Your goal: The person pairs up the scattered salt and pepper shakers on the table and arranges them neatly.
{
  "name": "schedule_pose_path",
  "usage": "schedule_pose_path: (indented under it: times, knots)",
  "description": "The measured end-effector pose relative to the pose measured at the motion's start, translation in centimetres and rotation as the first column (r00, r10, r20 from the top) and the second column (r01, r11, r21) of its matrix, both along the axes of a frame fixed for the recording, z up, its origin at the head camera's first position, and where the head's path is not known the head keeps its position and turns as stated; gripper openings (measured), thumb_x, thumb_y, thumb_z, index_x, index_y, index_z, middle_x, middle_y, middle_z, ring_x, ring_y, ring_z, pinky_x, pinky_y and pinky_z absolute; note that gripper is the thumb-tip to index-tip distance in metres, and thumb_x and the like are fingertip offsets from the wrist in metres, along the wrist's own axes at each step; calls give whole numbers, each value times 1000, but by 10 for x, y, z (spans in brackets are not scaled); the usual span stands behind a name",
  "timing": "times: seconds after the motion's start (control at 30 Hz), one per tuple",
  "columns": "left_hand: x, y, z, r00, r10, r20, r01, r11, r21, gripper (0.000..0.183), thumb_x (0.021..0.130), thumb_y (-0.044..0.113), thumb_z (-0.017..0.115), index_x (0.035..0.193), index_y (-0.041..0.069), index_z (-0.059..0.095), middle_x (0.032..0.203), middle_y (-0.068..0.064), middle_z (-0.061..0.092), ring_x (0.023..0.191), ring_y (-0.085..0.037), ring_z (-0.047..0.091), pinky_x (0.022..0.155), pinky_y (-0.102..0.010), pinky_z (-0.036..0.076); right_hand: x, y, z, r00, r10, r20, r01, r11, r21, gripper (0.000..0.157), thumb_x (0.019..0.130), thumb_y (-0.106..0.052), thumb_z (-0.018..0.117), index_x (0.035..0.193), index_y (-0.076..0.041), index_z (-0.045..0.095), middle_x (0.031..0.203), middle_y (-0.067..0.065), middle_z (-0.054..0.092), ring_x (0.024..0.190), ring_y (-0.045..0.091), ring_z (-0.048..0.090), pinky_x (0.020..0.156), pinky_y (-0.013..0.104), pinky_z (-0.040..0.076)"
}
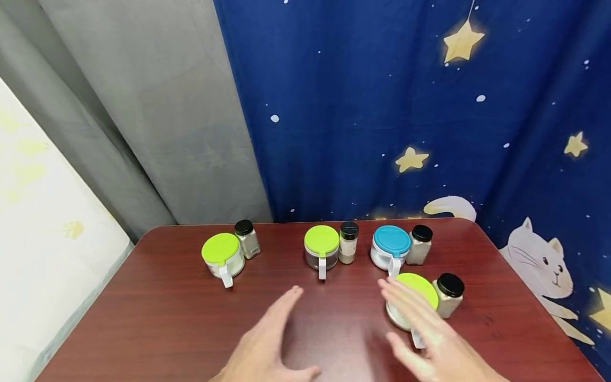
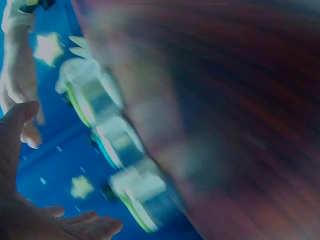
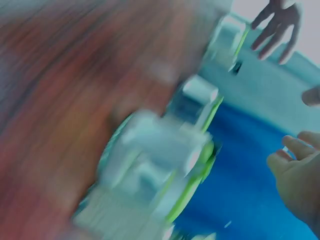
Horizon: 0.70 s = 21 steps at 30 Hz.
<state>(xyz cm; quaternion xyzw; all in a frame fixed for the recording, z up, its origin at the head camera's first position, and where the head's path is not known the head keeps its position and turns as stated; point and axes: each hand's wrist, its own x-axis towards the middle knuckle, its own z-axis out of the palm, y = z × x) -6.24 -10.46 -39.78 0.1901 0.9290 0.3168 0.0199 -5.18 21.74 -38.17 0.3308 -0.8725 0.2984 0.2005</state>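
Observation:
Both hands hang over the front of the table with nothing held, fingers spread and thumbs apart. My left hand (image 1: 267, 345) is left of centre, nearest the middle green-lidded jar (image 1: 322, 240). My right hand (image 1: 431, 334) overlaps the front green-lidded jar (image 1: 419, 285) in the head view and hides part of its body. Beside that jar stands a black-capped bottle (image 1: 448, 296). Behind them are a blue-lidded jar (image 1: 391, 241) and another black-capped bottle (image 1: 420, 245). Both wrist views are blurred; the right hand (image 3: 300, 180) shows there with nothing in its fingers.
A green-lidded jar (image 1: 220, 249) and a small black-capped bottle (image 1: 248, 240) stand at the back left. A black-topped shaker (image 1: 348, 243) is right of the middle jar. Behind the red-brown table (image 1: 167, 307) hang a grey curtain (image 1: 157, 106) and a starry blue curtain (image 1: 343, 106).

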Motion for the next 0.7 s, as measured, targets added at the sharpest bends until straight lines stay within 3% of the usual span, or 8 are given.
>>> schedule_pose_path:
  times: [0.07,0.2,0.3,0.37,0.5,0.63,0.7]
  knots:
    - [-1,-24,-5,993,54,-106,-57,998,-25,112,70,63,86,160,37,25,162,13,30,143,-11,36,104,-48,44,0,-20,1,1000,12,13,-13,999,34,80,89,-18,79,158,-17,38,159,2,38,144,16,34,111,14,21]
    - [-18,-69,-6,952,169,-254,-180,983,-20,106,73,49,89,159,29,30,160,6,35,142,-17,37,105,-50,42,-15,-63,2,997,72,-25,-72,997,14,75,92,-20,74,158,-17,38,161,2,35,146,24,34,114,22,22]
    - [-35,-104,-2,937,236,-259,-232,972,46,106,75,44,89,159,18,31,158,-6,36,142,-29,35,107,-58,37,-34,-105,-4,992,116,-43,-118,993,-26,70,93,-19,70,156,-13,40,161,1,36,146,26,34,115,30,28]
    - [-48,-124,1,936,264,-234,-248,964,97,108,75,41,90,159,12,30,158,-12,34,143,-36,31,107,-63,32,-46,-134,-8,993,115,-17,-116,992,-50,67,93,-19,69,155,-13,42,160,-1,36,146,24,34,114,35,31]
    - [-84,-149,-4,946,230,-228,-201,969,143,111,70,34,93,157,8,30,159,-22,28,143,-47,24,105,-70,26,-82,-186,-9,994,61,88,-58,998,-36,67,95,-20,65,156,-12,41,163,-3,30,149,19,27,114,38,32]
    - [-125,-162,-20,964,135,-230,-109,986,122,120,65,34,96,160,16,26,163,-23,15,146,-48,14,103,-74,24,-138,-226,-11,989,-25,147,14,997,77,77,91,-11,68,160,-15,33,167,2,22,151,23,22,111,40,36]
    - [-138,-167,-28,976,91,-197,-69,991,117,125,63,36,98,162,18,23,163,-24,9,147,-48,11,103,-74,25,-163,-240,-14,983,-60,175,35,989,145,84,89,-6,69,162,-19,29,167,4,19,151,27,21,108,40,40]
